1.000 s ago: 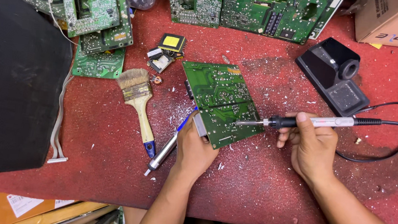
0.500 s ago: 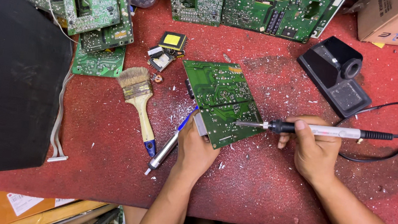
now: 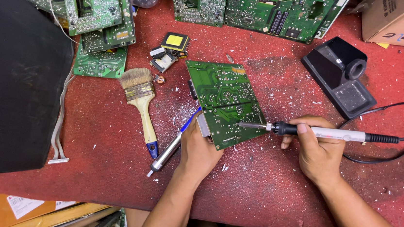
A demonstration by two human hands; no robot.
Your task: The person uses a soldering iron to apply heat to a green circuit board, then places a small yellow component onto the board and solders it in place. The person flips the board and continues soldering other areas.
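Right hand: the right hand [image 3: 316,150] has its fingers wrapped around a soldering iron [image 3: 324,133], thumb on top of the black collar; the iron lies nearly level, pointing left.
Iron tip: it rests on the near right part of a green circuit board [image 3: 225,103], solder side up.
Left hand: the left hand [image 3: 200,147] pinches the board's near left corner, fingers closed on its edge.
Board: it lies tilted on the red table mat [image 3: 109,168], between the two hands.
Just left of the left hand: a desoldering pump [image 3: 172,146] with a blue plunger, lying slantwise, touching the hand's side.
Further left: a paintbrush [image 3: 140,103], bristles pointing away.
Beyond the board: small transformers [image 3: 168,52], then a row of larger circuit boards [image 3: 250,6].
Beyond the right hand: a black iron stand [image 3: 339,74]; the iron's black cable [image 3: 403,146] loops to the right.
Far left: a black panel [image 3: 10,77].
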